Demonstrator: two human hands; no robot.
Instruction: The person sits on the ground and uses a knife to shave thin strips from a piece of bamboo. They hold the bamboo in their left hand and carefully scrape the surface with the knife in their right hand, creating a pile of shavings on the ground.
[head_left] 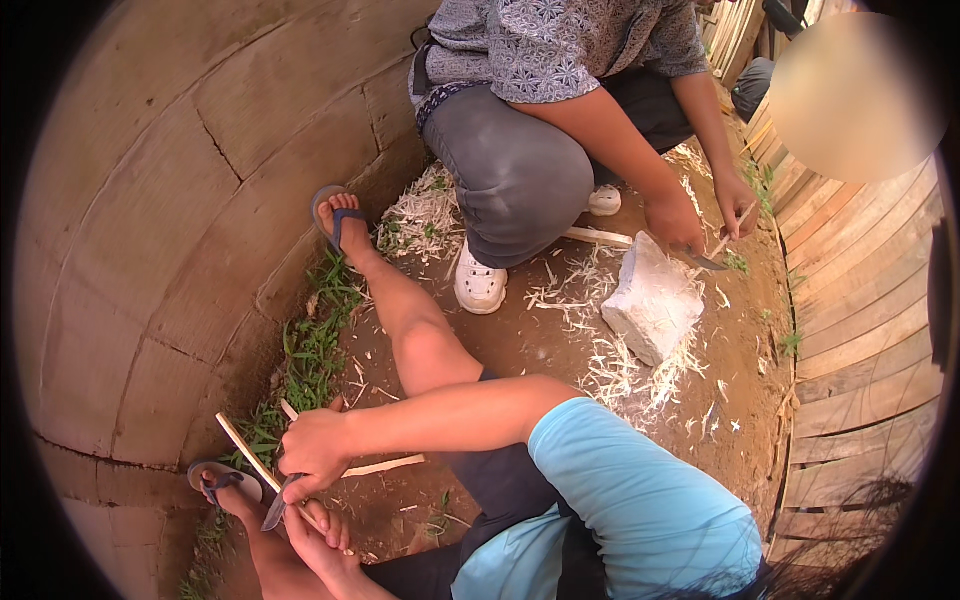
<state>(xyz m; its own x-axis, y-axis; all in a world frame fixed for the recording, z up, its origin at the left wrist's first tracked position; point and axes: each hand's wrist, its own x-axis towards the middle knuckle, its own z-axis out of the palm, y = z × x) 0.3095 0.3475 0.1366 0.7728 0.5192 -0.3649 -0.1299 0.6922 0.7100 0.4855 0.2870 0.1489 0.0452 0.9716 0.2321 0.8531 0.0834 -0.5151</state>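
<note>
At the lower left, my right hand (312, 448) is closed around the handle of a knife (277, 512). Its short grey blade points down and lies against a thin pale wooden stick (243, 446). My left hand (325, 540), just below, grips the lower end of that stick with curled fingers, and the stick slants up to the left. Behind my right hand a second pale stick (385, 466) lies near the ground, partly hidden by the hand. My bare legs, in dark flip-flops (335, 212), stretch out to the left.
A co-worker (520, 150) in a patterned shirt squats ahead, holding a knife (708, 262) and a thin stick (735, 230). A whitish rock (655, 300) stands amid wood shavings (625, 370). A block wall (200, 220) rises left, a slatted wood wall (860, 300) right.
</note>
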